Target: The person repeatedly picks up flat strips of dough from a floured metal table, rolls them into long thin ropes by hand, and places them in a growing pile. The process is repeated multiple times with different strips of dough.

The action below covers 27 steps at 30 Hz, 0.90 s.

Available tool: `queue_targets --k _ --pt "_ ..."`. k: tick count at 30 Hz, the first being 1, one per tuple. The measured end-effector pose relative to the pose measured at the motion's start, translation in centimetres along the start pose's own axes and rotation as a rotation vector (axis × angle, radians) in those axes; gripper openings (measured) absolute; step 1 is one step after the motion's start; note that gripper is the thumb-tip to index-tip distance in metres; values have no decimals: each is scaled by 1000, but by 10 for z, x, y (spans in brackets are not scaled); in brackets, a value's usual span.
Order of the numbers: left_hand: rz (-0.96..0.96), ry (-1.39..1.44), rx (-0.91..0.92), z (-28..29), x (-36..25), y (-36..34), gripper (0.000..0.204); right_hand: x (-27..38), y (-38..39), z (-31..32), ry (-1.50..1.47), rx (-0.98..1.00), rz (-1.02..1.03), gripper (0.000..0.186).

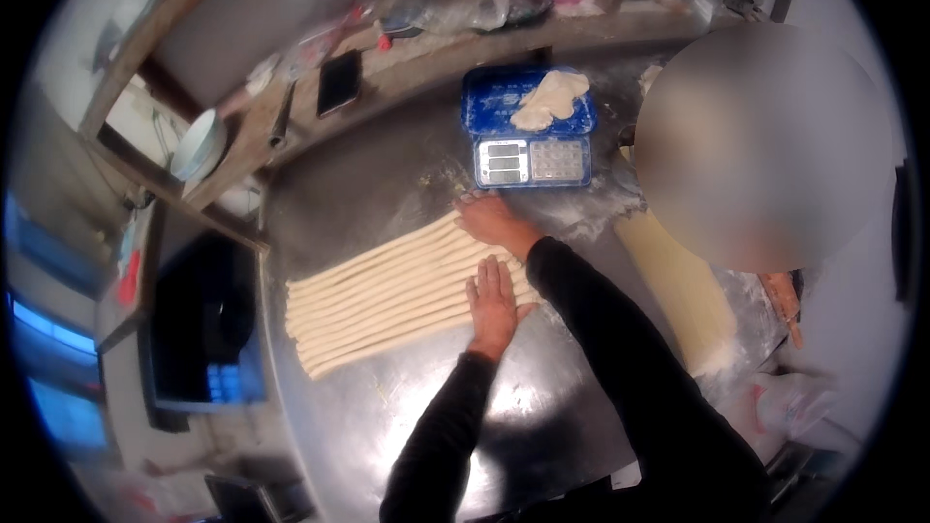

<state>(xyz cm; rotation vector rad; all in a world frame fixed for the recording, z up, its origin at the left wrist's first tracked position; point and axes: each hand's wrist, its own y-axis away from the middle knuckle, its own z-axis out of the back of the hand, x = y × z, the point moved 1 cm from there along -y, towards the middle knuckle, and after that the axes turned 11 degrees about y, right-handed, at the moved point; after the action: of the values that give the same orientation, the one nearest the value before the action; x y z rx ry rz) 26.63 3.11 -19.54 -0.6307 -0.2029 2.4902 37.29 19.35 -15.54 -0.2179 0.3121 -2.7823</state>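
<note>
Long pale dough strips (387, 302) lie side by side across the metal table, running from its left part to the middle. My left hand (492, 310) rests flat on the right ends of the strips, its fingers stretched out and pointing away from me. Beyond it, my right hand (492, 221) lies at the far right corner of the strips, fingers extended to the left and touching the dough. Neither hand grips anything that I can see. Behind my right hand stands a blue scale (533, 160) with an irregular dough lump (550, 102) on its pan.
To the right lies a wide yellowish dough sheet (683, 295), beside a person (765, 150) whose upper part is blurred. A wooden shelf along the back holds a dark phone (339, 82), a bowl (200, 147) and plastic bags (455, 12). Flour dusts the metal table (358, 426).
</note>
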Motion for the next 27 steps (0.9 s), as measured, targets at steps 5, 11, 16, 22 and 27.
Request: queue_targets --k 5,11,16,22,27 --pt "75 -4 31 -15 3 2 114 -13 -20 -21 147 443 -74 40" --pt "-15 160 57 13 -48 -31 89 -64 85 11 63 -3 6 26" --pt "-91 596 30 -54 -127 -118 59 -176 240 90 22 34 -237 24" --pt "33 317 331 -128 -179 -198 49 -249 313 109 41 -19 -308 38" --pt "291 288 359 -131 -182 -214 38 -255 292 85 110 93 -198 41"
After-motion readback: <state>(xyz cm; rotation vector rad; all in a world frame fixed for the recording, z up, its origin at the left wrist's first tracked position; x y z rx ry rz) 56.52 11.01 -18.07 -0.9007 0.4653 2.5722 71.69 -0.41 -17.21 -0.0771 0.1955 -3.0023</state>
